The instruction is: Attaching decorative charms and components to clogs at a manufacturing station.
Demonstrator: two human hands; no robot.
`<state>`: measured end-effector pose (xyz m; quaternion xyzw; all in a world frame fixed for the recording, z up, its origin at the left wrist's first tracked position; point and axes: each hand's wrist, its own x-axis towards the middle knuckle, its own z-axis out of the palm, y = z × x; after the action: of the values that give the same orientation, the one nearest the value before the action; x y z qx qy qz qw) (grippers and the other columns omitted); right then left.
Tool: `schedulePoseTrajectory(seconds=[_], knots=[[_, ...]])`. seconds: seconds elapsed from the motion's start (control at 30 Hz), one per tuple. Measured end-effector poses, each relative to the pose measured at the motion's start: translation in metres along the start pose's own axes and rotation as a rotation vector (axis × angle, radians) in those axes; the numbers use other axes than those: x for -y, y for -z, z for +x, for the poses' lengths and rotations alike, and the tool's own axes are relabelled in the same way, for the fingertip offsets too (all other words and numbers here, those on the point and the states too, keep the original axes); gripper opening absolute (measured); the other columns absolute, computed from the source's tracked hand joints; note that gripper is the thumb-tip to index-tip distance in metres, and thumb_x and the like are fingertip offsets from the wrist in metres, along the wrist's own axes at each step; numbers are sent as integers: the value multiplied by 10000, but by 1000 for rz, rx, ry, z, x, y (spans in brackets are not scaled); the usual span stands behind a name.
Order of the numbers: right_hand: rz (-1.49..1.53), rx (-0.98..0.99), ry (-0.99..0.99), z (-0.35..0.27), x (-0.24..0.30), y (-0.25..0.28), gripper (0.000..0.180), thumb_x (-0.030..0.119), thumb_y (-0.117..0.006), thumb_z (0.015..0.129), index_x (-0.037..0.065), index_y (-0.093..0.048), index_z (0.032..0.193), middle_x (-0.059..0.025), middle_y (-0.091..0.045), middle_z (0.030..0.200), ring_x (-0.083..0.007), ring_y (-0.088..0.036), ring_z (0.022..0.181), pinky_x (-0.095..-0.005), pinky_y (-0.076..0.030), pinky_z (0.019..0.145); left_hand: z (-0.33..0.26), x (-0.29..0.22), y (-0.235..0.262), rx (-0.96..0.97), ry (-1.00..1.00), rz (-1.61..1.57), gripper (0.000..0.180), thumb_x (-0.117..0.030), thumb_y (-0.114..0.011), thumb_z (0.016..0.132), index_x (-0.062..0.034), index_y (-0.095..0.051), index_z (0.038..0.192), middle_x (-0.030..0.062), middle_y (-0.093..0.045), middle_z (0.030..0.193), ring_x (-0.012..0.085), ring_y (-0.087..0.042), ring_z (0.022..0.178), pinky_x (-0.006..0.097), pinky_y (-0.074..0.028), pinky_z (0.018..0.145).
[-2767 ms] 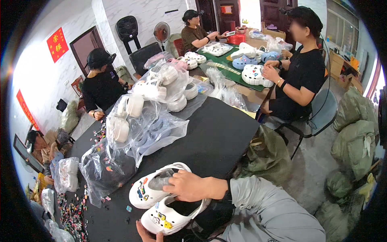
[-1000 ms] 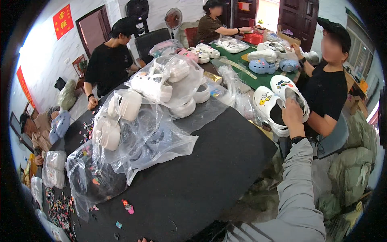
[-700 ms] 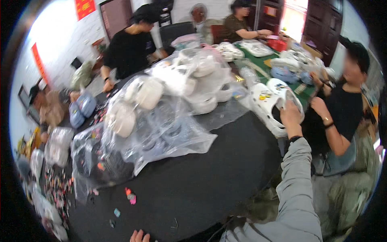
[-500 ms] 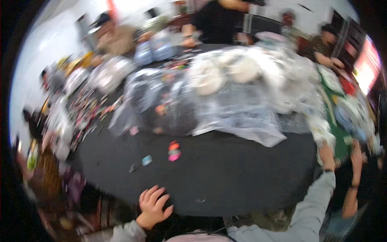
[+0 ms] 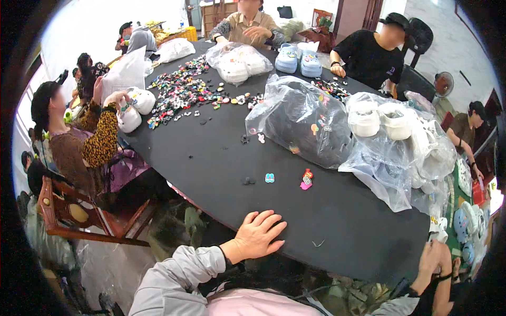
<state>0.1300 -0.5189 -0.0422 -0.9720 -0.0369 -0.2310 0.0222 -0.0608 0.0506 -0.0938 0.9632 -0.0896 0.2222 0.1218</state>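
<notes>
The left hand (image 5: 257, 236) lies flat, fingers spread and grasping nothing, on the near edge of the round black tabletop (image 5: 211, 158). Just beyond its fingertips sit a small blue sandal-shaped charm (image 5: 269, 178) and a pink-and-red charm (image 5: 306, 180) (both loose). Behind them is a clear plastic bag of dark clogs (image 5: 305, 121). It looks like a pause between grasps; lifting either charm would need a forward reach and fine pinch. I cannot tell the right hand's state.
</notes>
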Motion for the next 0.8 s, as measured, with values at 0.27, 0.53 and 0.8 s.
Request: schedulePoseTrajectory(seconds=[0.27,0.53,0.8], knots=[[397,26,207,-94,243,-6,341,189,-714,779,11,-631,1058,-180,-605,1128,-378,-539,1085,-450,-448,928,7,0,-7,-53,-45,-68,451,-387,-680,810,-123,-639,1172,113,-578,1296,296,-534,1207,481,-403,952],[363,-86,273,-111,284,-20,306,265,-668,823,32,-639,1019,-175,-587,1200,-378,-505,1171,-493,-376,1000,-1,16,-16,-221,-134,-184,303,-312,-721,790,-130,-687,1030,46,-656,1172,259,-591,1133,479,-437,933],[318,-137,246,-118,289,-20,301,270,-661,825,33,-647,1011,-163,-603,1163,-376,-518,1148,-477,-395,992,-9,25,-16,-357,-257,-321,146,-209,-755,743,-144,-688,855,5,-692,975,205,-650,955,368,-468,783]])
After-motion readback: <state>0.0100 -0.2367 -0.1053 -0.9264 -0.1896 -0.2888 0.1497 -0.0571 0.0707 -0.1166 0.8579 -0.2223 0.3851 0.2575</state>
